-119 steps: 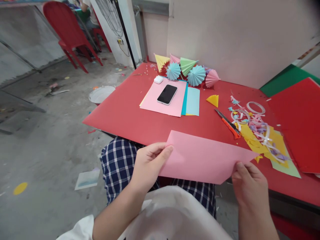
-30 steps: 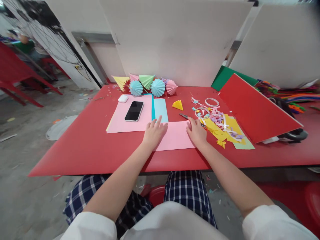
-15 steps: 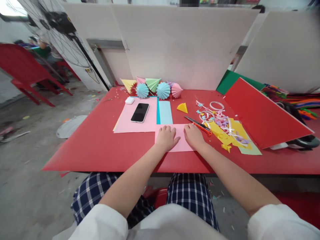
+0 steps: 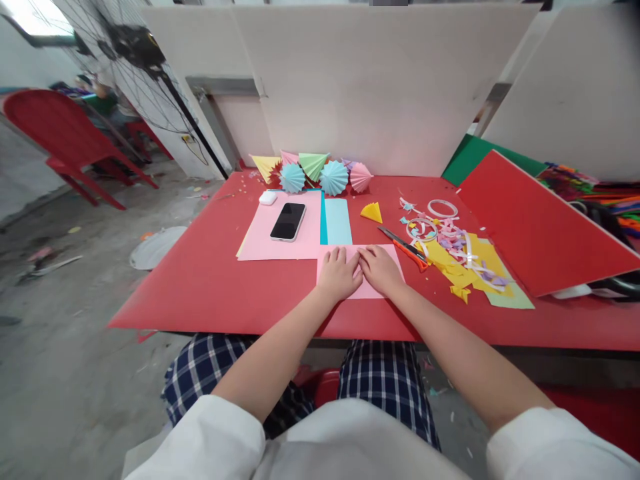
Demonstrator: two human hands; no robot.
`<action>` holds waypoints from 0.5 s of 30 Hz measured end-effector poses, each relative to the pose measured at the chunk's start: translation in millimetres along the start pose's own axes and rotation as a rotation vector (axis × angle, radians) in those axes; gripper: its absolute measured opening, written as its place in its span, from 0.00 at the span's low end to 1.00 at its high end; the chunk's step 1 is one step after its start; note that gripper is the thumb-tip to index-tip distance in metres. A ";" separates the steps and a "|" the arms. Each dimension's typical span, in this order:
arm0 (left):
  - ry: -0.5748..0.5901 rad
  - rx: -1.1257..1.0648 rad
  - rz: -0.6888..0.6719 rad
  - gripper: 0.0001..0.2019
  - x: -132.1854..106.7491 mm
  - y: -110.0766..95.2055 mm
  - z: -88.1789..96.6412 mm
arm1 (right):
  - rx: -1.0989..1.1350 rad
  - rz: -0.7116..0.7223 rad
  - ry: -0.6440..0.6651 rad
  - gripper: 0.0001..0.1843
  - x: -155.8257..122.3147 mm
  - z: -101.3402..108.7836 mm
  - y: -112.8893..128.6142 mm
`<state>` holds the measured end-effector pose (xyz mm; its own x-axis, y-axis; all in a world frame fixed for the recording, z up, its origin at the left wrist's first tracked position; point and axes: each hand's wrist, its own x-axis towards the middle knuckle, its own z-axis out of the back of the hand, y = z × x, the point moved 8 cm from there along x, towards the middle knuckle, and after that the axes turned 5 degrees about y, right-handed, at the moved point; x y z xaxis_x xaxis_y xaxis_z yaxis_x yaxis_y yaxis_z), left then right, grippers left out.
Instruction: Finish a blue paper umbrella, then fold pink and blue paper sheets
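A small sheet of pink paper point(image 4: 367, 291) lies flat near the front of the red table. My left hand point(image 4: 340, 273) rests palm down on its left half, fingers stretched out and the thumb pointing inward. On the upper right part, my right hand point(image 4: 379, 269) lies with its fingers spread on the paper, their tips close to the left thumb. Both hands press on the sheet without gripping it. Just to the right lie scissors point(image 4: 407, 249) with orange handles. A folded yellow paper wedge point(image 4: 372, 213) sits behind the sheet.
A phone point(image 4: 289, 222) and a white case point(image 4: 268, 198) rest on larger pink paper point(image 4: 255, 243), beside light blue paper point(image 4: 338, 222). Pleated paper shapes point(image 4: 333, 177) line the back. Tape rolls point(image 4: 443, 209) and yellow scraps point(image 4: 453, 267) lie right, before a leaning red board point(image 4: 545, 230).
My right hand has slid left across the pink paper, so its fingers now nearly meet my left thumb. The whole view has shifted slightly.
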<state>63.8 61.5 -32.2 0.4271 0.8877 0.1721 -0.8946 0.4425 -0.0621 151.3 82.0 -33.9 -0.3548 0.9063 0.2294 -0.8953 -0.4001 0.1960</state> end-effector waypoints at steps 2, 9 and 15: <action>0.015 -0.014 -0.017 0.25 -2.8 -0.7 -4.2 | -0.004 0.003 0.000 0.21 -1.0 0.4 1.0; 0.094 -0.048 -0.084 0.31 -20.9 -2.0 -6.8 | -0.036 0.001 0.002 0.23 -3.2 1.7 4.4; 0.139 -0.049 -0.125 0.32 -46.4 -13.1 -1.2 | -0.053 -0.002 0.003 0.22 -2.9 1.7 4.2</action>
<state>55.8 14.7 -40.6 0.5518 0.8328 0.0440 -0.8273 0.5533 -0.0969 149.0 77.6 -32.1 -0.3536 0.9075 0.2267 -0.9090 -0.3905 0.1455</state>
